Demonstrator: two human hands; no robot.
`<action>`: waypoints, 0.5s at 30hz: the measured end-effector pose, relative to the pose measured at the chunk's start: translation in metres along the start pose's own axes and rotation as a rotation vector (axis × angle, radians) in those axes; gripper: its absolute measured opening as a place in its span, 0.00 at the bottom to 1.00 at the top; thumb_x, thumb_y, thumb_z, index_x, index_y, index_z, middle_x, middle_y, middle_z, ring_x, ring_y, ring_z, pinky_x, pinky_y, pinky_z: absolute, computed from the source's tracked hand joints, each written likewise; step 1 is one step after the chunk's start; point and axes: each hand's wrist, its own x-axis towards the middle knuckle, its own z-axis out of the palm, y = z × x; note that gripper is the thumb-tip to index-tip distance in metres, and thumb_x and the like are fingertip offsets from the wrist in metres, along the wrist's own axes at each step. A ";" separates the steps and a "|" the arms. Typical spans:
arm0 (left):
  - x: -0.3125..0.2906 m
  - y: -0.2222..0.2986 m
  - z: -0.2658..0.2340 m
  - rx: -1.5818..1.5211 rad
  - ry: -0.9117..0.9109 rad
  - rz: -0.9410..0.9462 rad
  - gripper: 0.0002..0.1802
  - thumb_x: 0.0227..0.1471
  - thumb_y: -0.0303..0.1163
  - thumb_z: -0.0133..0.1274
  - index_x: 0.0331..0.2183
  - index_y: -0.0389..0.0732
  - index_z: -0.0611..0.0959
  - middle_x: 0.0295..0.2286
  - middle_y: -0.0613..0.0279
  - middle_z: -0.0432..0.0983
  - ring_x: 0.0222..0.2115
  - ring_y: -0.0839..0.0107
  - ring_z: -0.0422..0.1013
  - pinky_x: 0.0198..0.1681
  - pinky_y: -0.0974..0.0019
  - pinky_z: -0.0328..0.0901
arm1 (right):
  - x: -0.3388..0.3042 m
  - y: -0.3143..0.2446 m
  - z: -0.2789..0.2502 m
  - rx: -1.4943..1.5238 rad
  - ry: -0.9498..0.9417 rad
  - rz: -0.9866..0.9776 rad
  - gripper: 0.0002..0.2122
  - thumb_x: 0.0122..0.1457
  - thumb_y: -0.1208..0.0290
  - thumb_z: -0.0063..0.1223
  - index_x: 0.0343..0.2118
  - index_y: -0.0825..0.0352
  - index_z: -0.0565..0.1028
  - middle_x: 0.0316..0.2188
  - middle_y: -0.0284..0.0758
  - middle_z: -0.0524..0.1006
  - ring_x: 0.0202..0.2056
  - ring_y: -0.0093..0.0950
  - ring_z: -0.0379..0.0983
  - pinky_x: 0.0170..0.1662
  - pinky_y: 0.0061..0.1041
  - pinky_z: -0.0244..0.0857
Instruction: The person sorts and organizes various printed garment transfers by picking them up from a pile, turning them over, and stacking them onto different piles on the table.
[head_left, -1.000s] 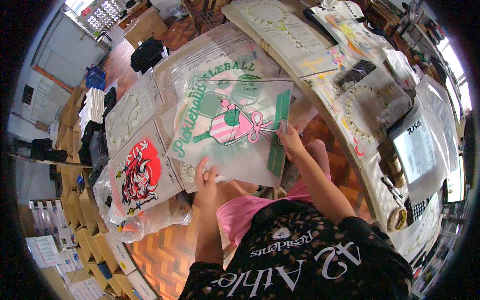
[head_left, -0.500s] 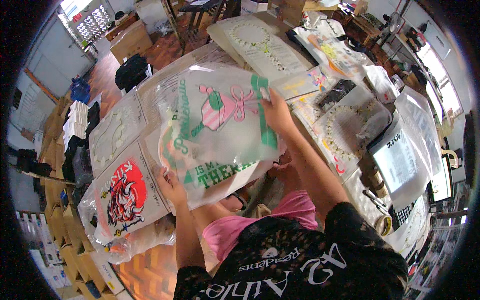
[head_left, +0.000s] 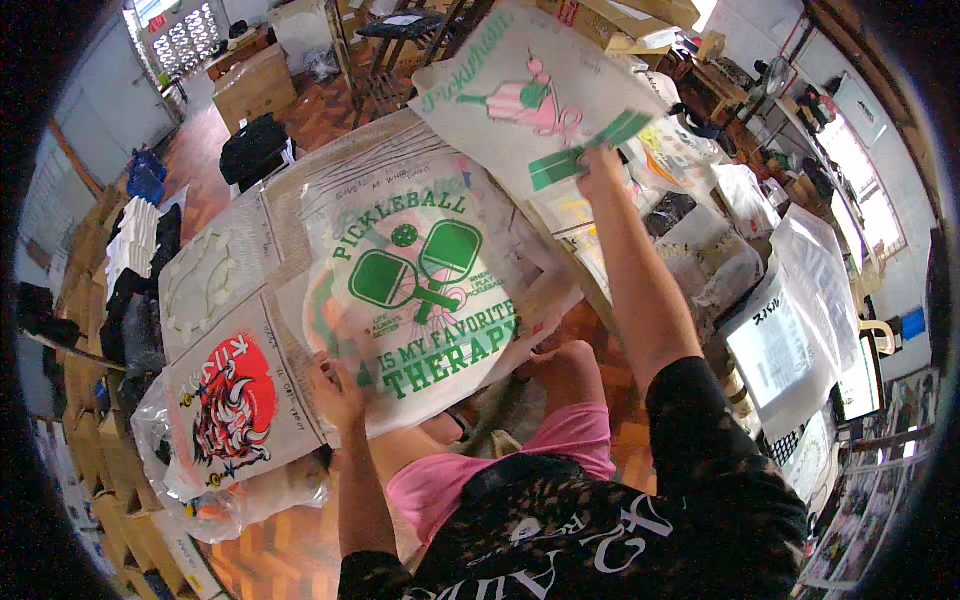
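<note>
My right hand (head_left: 600, 172) is reached out far, gripping the green-striped edge of a translucent printed film sheet (head_left: 535, 105) with a pink-and-green paddle and bow design. The sheet is held up at an angle over the far right of the table. My left hand (head_left: 338, 393) is at the left edge of another film sheet (head_left: 430, 300), its fingers curled at that edge. Two green crossed paddles, a ball and lettering are printed on this one. Fainter pink and green prints show through from underneath.
A sheet with a red-and-black bull print (head_left: 235, 405) lies left of my left hand, over clear plastic. Farther right, a laptop (head_left: 785, 340) is partly covered by translucent plastic. A black bundle (head_left: 255, 148) and a cardboard box (head_left: 252, 88) stand beyond the table.
My right hand has moved away and to the right, lifting the pink-and-green sheet off the pile and uncovering the green paddle print. My left hand has stayed nearly in place.
</note>
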 end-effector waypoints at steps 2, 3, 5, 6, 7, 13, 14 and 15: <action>0.003 0.003 0.009 0.020 -0.011 0.055 0.18 0.50 0.34 0.48 0.43 0.36 0.72 0.35 0.52 0.71 0.33 0.60 0.69 0.33 0.63 0.64 | 0.023 0.032 -0.027 0.114 0.156 0.173 0.06 0.51 0.79 0.42 0.30 0.60 0.67 0.25 0.30 0.66 0.26 0.26 0.63 0.26 0.25 0.59; 0.002 -0.001 0.006 0.053 -0.002 0.071 0.18 0.50 0.34 0.48 0.43 0.36 0.72 0.34 0.52 0.71 0.33 0.60 0.69 0.33 0.62 0.64 | 0.009 0.046 -0.014 0.154 0.177 0.209 0.05 0.50 0.79 0.41 0.29 0.60 0.67 0.24 0.30 0.65 0.26 0.25 0.63 0.24 0.25 0.58; 0.001 -0.008 -0.001 0.071 0.000 0.055 0.18 0.50 0.34 0.48 0.42 0.37 0.72 0.34 0.53 0.70 0.33 0.59 0.69 0.34 0.62 0.64 | -0.028 0.063 0.020 0.200 0.215 0.262 0.06 0.50 0.80 0.41 0.28 0.60 0.66 0.23 0.30 0.65 0.25 0.24 0.62 0.21 0.25 0.56; 0.002 -0.009 -0.003 0.072 0.001 0.053 0.18 0.50 0.34 0.48 0.42 0.37 0.73 0.34 0.53 0.70 0.33 0.58 0.69 0.34 0.62 0.64 | -0.041 0.064 0.035 0.208 0.233 0.272 0.06 0.50 0.80 0.41 0.28 0.60 0.66 0.23 0.30 0.65 0.24 0.24 0.62 0.21 0.25 0.56; 0.002 -0.011 -0.004 0.096 0.011 0.081 0.18 0.49 0.34 0.49 0.42 0.37 0.73 0.34 0.53 0.70 0.33 0.58 0.69 0.34 0.62 0.64 | -0.047 0.064 0.044 0.215 0.251 0.283 0.06 0.50 0.80 0.41 0.28 0.60 0.66 0.23 0.30 0.65 0.24 0.23 0.62 0.20 0.25 0.55; 0.006 0.011 -0.002 0.092 -0.020 0.077 0.17 0.47 0.34 0.49 0.40 0.37 0.73 0.31 0.53 0.70 0.32 0.57 0.69 0.35 0.60 0.64 | 0.007 0.080 0.042 0.427 0.339 0.232 0.12 0.51 0.75 0.43 0.40 0.59 0.67 0.29 0.31 0.69 0.26 0.25 0.65 0.21 0.26 0.59; 0.007 0.016 -0.005 0.102 0.016 0.096 0.17 0.46 0.34 0.49 0.40 0.37 0.73 0.31 0.54 0.70 0.32 0.57 0.68 0.35 0.60 0.64 | 0.009 0.077 0.044 0.389 0.281 0.258 0.10 0.52 0.75 0.42 0.38 0.59 0.67 0.28 0.32 0.68 0.25 0.25 0.64 0.21 0.25 0.59; 0.006 0.015 -0.008 0.119 0.042 0.108 0.17 0.46 0.34 0.50 0.39 0.37 0.73 0.30 0.54 0.69 0.33 0.57 0.68 0.36 0.59 0.63 | 0.004 0.073 0.046 0.343 0.231 0.291 0.08 0.53 0.75 0.42 0.36 0.60 0.67 0.27 0.32 0.67 0.24 0.25 0.63 0.21 0.25 0.59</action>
